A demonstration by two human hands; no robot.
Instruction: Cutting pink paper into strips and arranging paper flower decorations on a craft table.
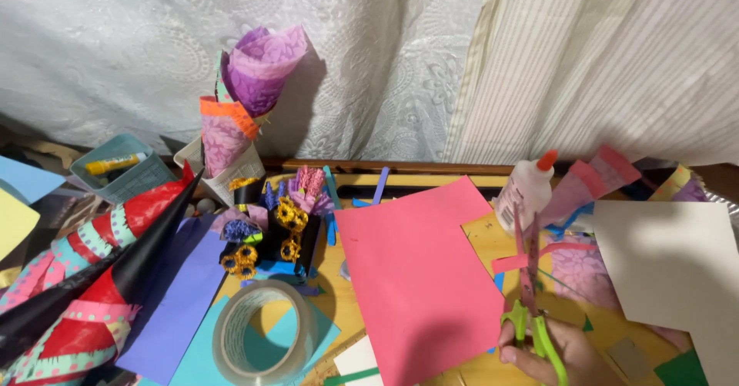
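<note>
My right hand (558, 353) shows at the bottom right, fingers closed through the green handles of a pair of scissors (530, 294) whose patterned blades point up and away. The blade tips reach toward a thin pink paper strip (539, 257) and a white glue bottle (525, 189) with an orange cap. A large pink paper sheet (419, 274) lies just left of the scissors on the wooden table (477, 367). My left hand is out of view.
A clear tape roll (263, 332) lies on teal and purple paper (178, 297). Small paper flowers (279, 220) stand behind it, a purple paper bouquet (246, 86) in a white basket. Red and black paper cones (85, 278) lie left, a beige sheet (670, 259) right, curtains behind.
</note>
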